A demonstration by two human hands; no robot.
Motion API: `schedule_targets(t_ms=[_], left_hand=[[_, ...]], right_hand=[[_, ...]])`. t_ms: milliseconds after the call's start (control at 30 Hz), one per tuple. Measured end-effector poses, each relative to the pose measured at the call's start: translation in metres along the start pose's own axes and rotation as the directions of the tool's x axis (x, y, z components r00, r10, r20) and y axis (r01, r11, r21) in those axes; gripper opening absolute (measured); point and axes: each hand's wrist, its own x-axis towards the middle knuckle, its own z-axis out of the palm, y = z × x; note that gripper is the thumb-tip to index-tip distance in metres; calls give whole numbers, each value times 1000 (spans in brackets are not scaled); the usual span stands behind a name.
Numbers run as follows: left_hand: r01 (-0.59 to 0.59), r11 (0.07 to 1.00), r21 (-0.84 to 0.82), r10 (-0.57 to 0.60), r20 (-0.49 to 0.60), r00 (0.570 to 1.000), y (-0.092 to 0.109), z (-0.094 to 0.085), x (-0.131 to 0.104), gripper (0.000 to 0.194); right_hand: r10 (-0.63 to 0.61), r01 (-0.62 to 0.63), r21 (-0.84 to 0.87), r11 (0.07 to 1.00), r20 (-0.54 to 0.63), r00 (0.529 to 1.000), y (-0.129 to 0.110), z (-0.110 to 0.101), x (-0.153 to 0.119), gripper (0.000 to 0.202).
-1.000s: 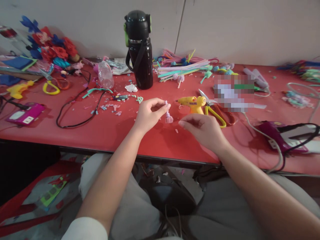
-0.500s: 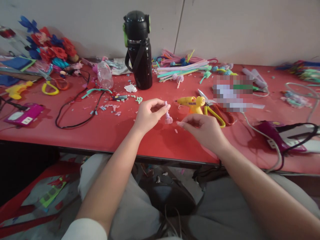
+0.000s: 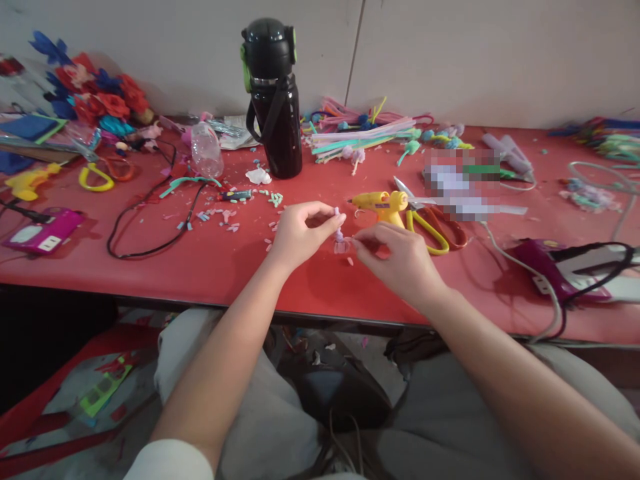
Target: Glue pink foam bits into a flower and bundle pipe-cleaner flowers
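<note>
The left hand [image 3: 307,233] pinches the top of a small lilac craft piece [image 3: 339,235] between thumb and forefinger, so that its looped lower end hangs down over the middle of the red tabletop [image 3: 235,270], toward the front edge. The right hand [image 3: 403,257] has its thumb and forefinger close together at that lower end; I cannot tell whether they pinch any of it.

Just below lies 1 pink scrap [image 3: 350,261]. Behind the right hand, a yellow glue gun [image 3: 381,202] lies beside scissors [image 3: 427,230] with yellow and red handles. Left of the left hand, small cut bits [image 3: 227,217] are scattered.

Along the back edge stand a black flask [image 3: 275,130] and, to its left, a clear bottle [image 3: 207,152]; right of the flask lies a bundle of fuzzy sticks [image 3: 363,140]. Nearer the front edge are 2 purple boxes, 1 at the left [image 3: 44,230] and 1 at the right [image 3: 555,270].
</note>
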Motion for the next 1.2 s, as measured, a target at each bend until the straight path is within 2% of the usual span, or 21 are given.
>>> schedule_targets(t_ms=[233,433,767,1067,1133,1200], left_hand=[[17,1000,1,-17,2,1000,-1,1,-1,22],[30,999,-25,-30,1,1000,-2,1,0,24],[61,996,-60,-62,-13,998,-1,1,0,24],[35,995,-99,-37,-19,999,-2,1,1,27],[31,994,-105,-35,-38,999,-4,0,2,29],[31,993,-113,-38,-60,997,-7,0,4,31]], right_hand=[[-34,36,-77,996,30,999,1,2,-2,17],[-110,118,-140,983,65,992,1,3,-5,19],[-254,256,-195,947,36,966,2,3,-6,20],[-258,273,-233,933,92,962,1,2,-7,28],[-254,263,-213,941,68,965,1,2,-7,27],[-215,211,-163,964,-9,977,1,1,-6,23]])
